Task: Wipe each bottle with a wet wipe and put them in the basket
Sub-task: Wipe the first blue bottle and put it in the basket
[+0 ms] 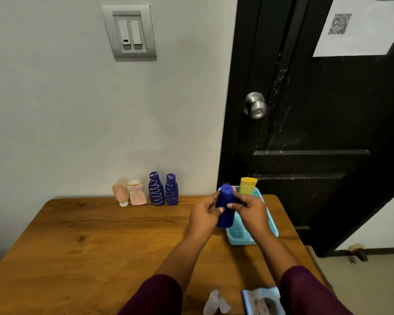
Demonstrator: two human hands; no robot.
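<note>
A plain blue bottle [225, 214] is held upright between both hands above the left edge of the light blue mesh basket [241, 235]. My left hand [203, 213] grips its left side, my right hand [250, 210] grips its right side. A yellow bottle [248, 185] stands in the far end of the basket. Against the wall stand two dark blue bottles with scribbled white lines [156, 188] [171, 189], a pale pink bottle [136, 192] and a peach one [121, 193]. A crumpled white wipe [215, 303] lies on the table's near edge.
The wooden table [89, 235] ends at the right beside a black door [316, 133] with a metal knob. A wet wipe packet [262, 301] lies near the front edge, right of the loose wipe. The wall stands directly behind the bottle row.
</note>
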